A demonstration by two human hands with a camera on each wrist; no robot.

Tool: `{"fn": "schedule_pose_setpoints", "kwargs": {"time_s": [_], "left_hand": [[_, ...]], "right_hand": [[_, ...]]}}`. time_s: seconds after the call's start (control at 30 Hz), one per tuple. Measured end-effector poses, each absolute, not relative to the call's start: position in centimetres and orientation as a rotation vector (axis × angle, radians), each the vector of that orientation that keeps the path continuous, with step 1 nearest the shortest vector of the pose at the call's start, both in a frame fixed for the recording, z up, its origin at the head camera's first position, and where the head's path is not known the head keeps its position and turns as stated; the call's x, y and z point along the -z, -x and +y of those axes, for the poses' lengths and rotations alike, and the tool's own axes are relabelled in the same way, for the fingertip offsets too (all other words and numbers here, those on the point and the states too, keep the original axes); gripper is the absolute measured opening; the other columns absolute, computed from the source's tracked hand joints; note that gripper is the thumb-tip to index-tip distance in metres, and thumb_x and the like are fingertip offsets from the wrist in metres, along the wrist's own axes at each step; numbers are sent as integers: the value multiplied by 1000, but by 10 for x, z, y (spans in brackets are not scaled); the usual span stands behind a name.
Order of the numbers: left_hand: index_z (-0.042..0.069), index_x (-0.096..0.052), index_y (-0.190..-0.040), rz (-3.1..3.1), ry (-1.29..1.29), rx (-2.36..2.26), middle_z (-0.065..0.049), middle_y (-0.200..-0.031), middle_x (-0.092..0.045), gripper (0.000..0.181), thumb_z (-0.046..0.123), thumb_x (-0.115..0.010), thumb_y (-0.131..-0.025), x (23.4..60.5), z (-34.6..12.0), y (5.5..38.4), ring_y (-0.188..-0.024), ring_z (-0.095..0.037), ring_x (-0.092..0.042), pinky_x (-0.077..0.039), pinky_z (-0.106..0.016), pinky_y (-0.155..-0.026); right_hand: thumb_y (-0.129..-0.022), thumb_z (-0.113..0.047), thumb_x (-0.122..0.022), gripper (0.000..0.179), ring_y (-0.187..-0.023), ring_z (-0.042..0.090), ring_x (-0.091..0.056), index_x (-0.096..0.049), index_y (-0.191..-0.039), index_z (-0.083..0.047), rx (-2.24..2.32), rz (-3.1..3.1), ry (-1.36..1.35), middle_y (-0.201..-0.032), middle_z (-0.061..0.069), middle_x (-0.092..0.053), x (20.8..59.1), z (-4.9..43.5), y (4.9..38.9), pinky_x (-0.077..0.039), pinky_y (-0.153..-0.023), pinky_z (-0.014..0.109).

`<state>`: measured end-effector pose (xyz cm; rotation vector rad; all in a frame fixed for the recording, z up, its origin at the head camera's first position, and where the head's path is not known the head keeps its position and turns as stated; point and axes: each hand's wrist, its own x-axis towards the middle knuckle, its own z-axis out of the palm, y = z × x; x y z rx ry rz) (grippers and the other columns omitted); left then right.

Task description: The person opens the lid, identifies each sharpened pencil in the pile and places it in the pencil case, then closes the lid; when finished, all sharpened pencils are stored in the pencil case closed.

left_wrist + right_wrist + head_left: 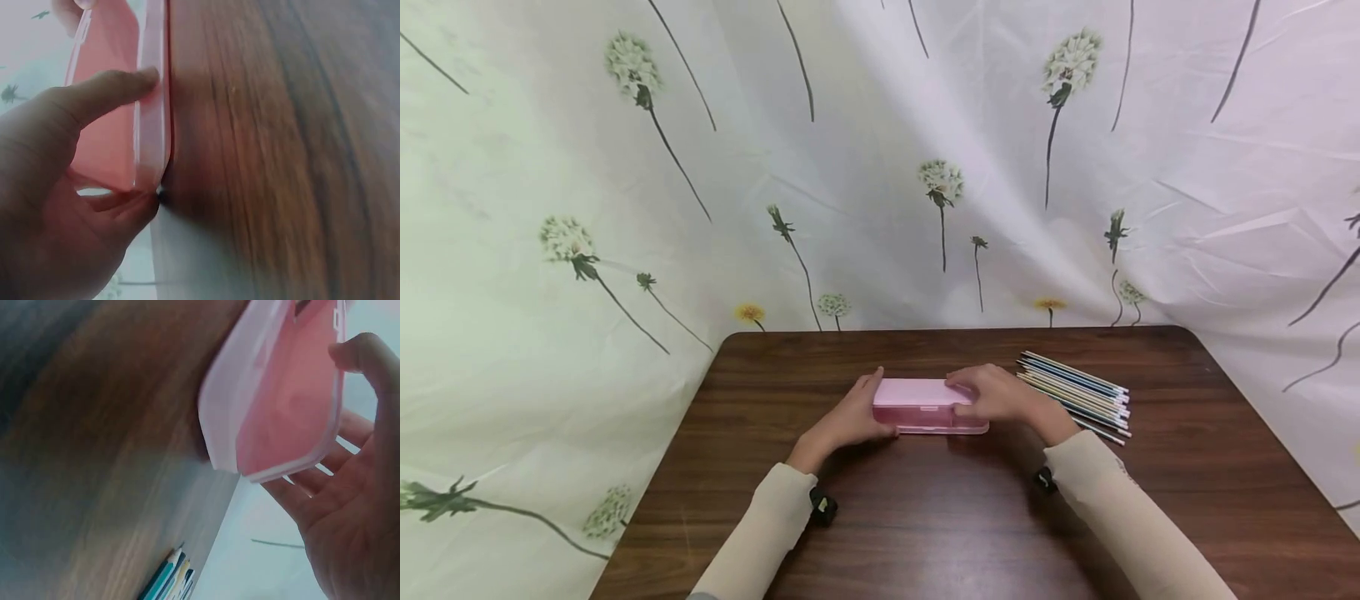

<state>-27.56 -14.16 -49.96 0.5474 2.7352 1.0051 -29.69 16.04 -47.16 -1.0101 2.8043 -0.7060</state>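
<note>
A pink plastic pencil case (917, 419) lies on the wooden table between both hands. Its lid (913, 392) is tilted up from the base, and the deeper pink inside shows at the front. My left hand (852, 414) grips the left end of the case, the thumb pressed on the pale rim of the base (150, 119) and the fingers round the end. With my right hand (1000, 396) I hold the lid near its right end, thumb on the front edge by the clasp (336, 320), fingers behind it.
Several pencils (1075, 392) lie side by side on the table (940, 517), right of the case, their white ends pointing right. Behind the table's far edge hangs a white curtain (865, 208) printed with dandelions.
</note>
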Motion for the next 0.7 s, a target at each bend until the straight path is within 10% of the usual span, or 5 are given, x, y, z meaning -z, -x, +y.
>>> {"fn": "schedule_pose_setpoints", "kwargs": {"time_s": [0.2,0.7], "left_hand": [[-7,-17,-167,2650,-578,-1247,-29,-163,-43,112,5,-90,-82,500,-157,270,-151,-41,-46,-40,-53,-123],[-12,-32,-161,2673,-540,-1230,-31,-167,-36,92,9,-85,-90,510,-156,261,-143,-39,-56,-47,-48,-115]], "right_hand": [[-98,-31,-76,23,-88,12,-68,-82,-114,-15,954,2875,890,-106,2,-81,465,166,309,-57,-82,36],[-104,-12,-70,13,-85,28,-65,-72,-113,-3,1508,3075,289,-101,16,-72,487,173,340,-52,-70,34]]}}
